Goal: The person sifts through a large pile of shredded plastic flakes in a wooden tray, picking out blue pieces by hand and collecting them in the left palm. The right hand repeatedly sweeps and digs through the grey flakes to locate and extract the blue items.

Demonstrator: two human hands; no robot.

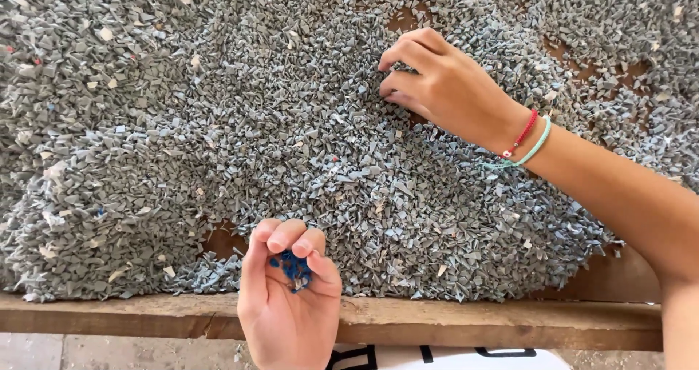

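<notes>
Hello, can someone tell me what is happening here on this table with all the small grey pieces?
A person works with bare hands over a thick layer of grey plastic chips spread on a wooden table. The left hand is cupped, palm up, near the front edge, holding a small heap of blue chips. The right hand, with red and turquoise bracelets at the wrist, rests on the grey layer, fingertips pinching among the pieces.

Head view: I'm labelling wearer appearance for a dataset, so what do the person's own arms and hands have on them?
Both arms are bare, with no sleeves or gloves. The right hand has two thin cord bracelets at the wrist: a red bracelet with a small pale bead and a mint-green bracelet. The left hand wears nothing visible.
</notes>
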